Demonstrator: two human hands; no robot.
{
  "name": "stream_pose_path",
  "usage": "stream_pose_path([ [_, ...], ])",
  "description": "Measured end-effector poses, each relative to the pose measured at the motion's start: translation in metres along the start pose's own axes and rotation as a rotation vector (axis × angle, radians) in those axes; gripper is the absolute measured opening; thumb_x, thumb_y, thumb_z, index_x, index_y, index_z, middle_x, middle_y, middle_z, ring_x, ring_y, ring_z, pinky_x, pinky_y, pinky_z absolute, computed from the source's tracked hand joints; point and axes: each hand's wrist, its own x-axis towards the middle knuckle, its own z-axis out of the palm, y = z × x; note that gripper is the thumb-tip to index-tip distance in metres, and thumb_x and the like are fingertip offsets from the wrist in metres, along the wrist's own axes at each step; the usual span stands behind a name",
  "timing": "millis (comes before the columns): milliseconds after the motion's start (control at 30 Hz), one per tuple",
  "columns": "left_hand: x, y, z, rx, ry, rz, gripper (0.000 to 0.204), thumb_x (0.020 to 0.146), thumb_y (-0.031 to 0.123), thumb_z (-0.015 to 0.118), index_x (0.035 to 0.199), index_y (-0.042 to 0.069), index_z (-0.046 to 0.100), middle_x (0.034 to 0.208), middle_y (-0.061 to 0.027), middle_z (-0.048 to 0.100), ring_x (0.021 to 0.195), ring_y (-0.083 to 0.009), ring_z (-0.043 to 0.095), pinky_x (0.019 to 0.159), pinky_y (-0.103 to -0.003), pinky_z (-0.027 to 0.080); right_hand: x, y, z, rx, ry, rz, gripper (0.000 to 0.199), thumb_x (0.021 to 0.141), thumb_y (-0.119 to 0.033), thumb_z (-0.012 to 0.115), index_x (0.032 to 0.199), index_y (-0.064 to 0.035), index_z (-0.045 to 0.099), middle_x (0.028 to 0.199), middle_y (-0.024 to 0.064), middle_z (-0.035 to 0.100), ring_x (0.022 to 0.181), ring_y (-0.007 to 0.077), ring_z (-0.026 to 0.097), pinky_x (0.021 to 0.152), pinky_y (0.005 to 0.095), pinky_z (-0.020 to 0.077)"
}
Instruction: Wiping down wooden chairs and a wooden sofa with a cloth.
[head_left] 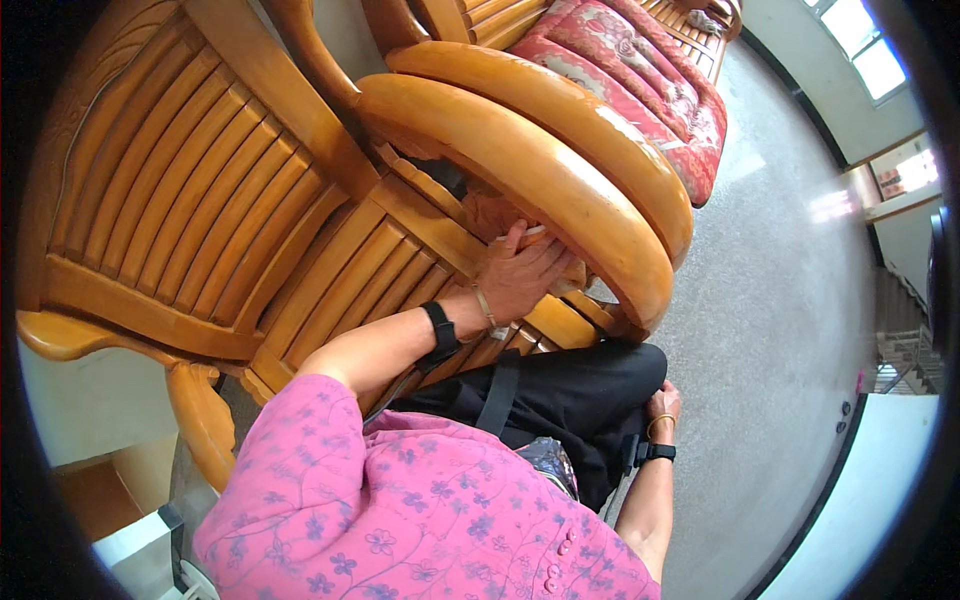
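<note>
Right hand [664, 401]: at my knee, nearer than the armrest; grip, cannot tell. Left hand [522, 272]: gripping crumpled orange-brown cloth [488, 213] under the armrest [540, 170], glossy curved wood. Slatted seat [370, 270]: left of it. Grey floor [770, 300]: stretching wide, right of its rounded edge.

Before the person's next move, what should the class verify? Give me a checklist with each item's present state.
1. Left hand at the orange cloth: ok.
2. Left grip firm on the cloth: cannot tell; the palm side is hidden.
3. Right hand away from the nearer armrest: ok, it is by the black-clad knee.
4. Whole cloth visible: not ok, partly covered.
5. Red cushion apart from both hands: ok.
</note>
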Motion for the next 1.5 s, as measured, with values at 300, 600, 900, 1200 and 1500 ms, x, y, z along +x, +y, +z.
stream_pose_path([
  [300, -0.003, -0.006, -0.012, -0.154, 0.015, -0.013, 0.045, 0.078, 0.026, 0.061, 0.120, 0.011, 0.060, 0.127, -0.0058, 0.058, 0.121, -0.0216, 0.051, 0.098, -0.050, 0.035, -0.001, 0.006, -0.004, -0.092, 0.038, -0.098, 0.038, 0.082, -0.035, 0.061, 0.099, -0.0017, 0.070, 0.098, 0.0198, 0.071, 0.092, 0.0344, 0.068, 0.077, 0.0401, 0.0500],
  [600, -0.117, -0.094, 0.002, -0.440, 0.043, -0.952, 0.028, 0.088, 0.023, 0.054, 0.111, 0.010, 0.064, 0.113, -0.0112, 0.066, 0.094, -0.0325, 0.065, 0.073, -0.042, 0.051, -0.010, -0.022, -0.011, -0.028, -0.004, -0.058, 0.040, 0.083, -0.036, 0.061, 0.101, -0.0016, 0.070, 0.098, 0.0191, 0.071, 0.092, 0.0329, 0.068, 0.077, 0.0403, 0.0500],
  [900, -0.050, -0.096, -0.008, -1.246, 0.425, -1.058, 0.033, 0.096, 0.025, 0.053, 0.116, -0.001, 0.060, 0.107, -0.0142, 0.065, 0.097, -0.0274, 0.063, 0.081, -0.036, 0.052, -0.003, -0.003, -0.004, -0.043, 0.002, -0.054, 0.033, 0.084, -0.031, 0.058, 0.099, -0.0033, 0.070, 0.099, 0.0214, 0.070, 0.094, 0.0364, 0.067, 0.078, 0.0419, 0.0495],
  [1200, -0.019, -0.110, -0.021, -0.346, -0.191, -0.417, 0.055, 0.090, 0.049, 0.057, 0.119, 0.003, 0.061, 0.123, -0.0214, 0.056, 0.121, -0.0427, 0.044, 0.105, -0.047, 0.033, -0.014, -0.019, -0.010, 0.020, -0.017, -0.046, 0.035, 0.083, -0.030, 0.059, 0.101, -0.0020, 0.070, 0.099, 0.0211, 0.070, 0.094, 0.0365, 0.067, 0.078, 0.0417, 0.0494],
  [1500, -0.060, -0.150, 0.082, -1.028, -0.270, -0.926, 0.055, 0.098, 0.039, 0.049, 0.143, 0.010, 0.036, 0.110, -0.0250, 0.060, 0.106, -0.0424, 0.056, 0.091, -0.047, 0.046, -0.002, 0.004, 0.000, 0.090, -0.001, -0.053, 0.033, 0.082, -0.029, 0.061, 0.098, -0.0025, 0.071, 0.094, 0.0196, 0.072, 0.089, 0.0339, 0.068, 0.076, 0.0409, 0.0501],
])
